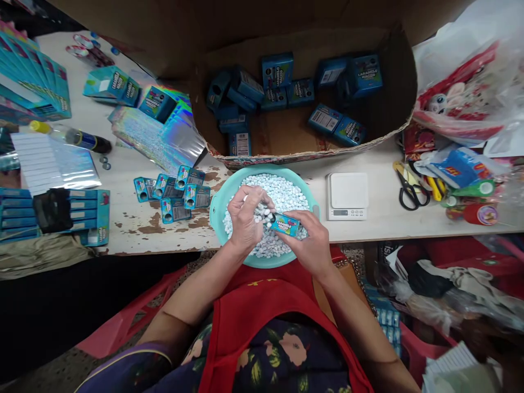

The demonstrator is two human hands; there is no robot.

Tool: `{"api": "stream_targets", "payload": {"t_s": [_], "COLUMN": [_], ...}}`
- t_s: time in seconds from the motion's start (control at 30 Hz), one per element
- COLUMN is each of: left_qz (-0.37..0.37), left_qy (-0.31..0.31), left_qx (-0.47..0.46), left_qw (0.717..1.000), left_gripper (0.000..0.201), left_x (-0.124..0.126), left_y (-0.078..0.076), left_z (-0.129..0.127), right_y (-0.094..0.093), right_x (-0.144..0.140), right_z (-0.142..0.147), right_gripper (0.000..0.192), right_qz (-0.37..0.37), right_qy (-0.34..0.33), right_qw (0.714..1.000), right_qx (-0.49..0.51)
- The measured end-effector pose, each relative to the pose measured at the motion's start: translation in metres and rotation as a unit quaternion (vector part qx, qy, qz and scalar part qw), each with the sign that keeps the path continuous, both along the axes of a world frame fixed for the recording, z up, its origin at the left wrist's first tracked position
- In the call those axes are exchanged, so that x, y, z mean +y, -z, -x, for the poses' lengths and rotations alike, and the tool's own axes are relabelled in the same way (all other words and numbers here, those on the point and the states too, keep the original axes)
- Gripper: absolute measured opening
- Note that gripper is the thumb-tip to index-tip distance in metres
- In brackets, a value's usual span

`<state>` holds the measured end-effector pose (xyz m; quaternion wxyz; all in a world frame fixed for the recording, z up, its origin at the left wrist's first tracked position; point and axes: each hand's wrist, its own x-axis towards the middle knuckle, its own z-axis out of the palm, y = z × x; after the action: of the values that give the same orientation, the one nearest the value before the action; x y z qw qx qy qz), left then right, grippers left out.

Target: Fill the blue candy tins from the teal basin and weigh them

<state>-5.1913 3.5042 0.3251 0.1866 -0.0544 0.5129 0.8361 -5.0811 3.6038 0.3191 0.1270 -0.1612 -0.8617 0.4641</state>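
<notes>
Red apron [268, 297], plain cloth w/ a wide, scooped neck edge; 2 broad straps [219, 344] run back twd the shoulders, the L one showing a seam line. Sm. yel. marks [262, 282] on the front, too tiny to make out. Under it, a dk navy/purple floral top [315, 376]: lg. peachy-pink flowers [292, 349] plus yel.-green leaves [256, 374]. L sleeve [118, 376] is dk purple too, ends short of the forearm, w/ a thin cream-yel. piping line [139, 351] curving next to a purple edge band [158, 346]. Forearms [196, 289], L hand [248, 218] & R hand [314, 240] bare.
</notes>
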Motion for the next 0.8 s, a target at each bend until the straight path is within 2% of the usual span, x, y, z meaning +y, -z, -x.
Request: {"api": "stream_targets", "payload": {"t_s": [0.1,0.27,0.6,0.8], "left_qz": [0.029,0.036,0.05,0.044], "left_qy": [-0.001,-0.007,-0.029,0.022], "left_qx": [0.006,0.032,0.026,0.029], "left_qw": [1.0,0.999,0.998,0.998], "left_gripper": [0.035,0.038,0.044,0.044], "left_x": [0.004,0.008,0.013,0.013], "left_y": [-0.004,-0.008,-0.008,-0.017], "left_z": [-0.001,-0.002,-0.001,-0.004], "right_y": [0.003,0.003,0.005,0.015], "right_x": [0.0,-0.002,0.0,0.002], "right_z": [0.0,0.001,-0.001,-0.003], "right_gripper": [0.032,0.032,0.031,0.032], "right_qz": [0.033,0.06,0.081,0.119], "right_qy": [-0.002,0.01,0.039,0.043], "right_qw": [0.999,0.998,0.996,0.991], "right_qx": [0.005,0.01,0.015,0.033]}}
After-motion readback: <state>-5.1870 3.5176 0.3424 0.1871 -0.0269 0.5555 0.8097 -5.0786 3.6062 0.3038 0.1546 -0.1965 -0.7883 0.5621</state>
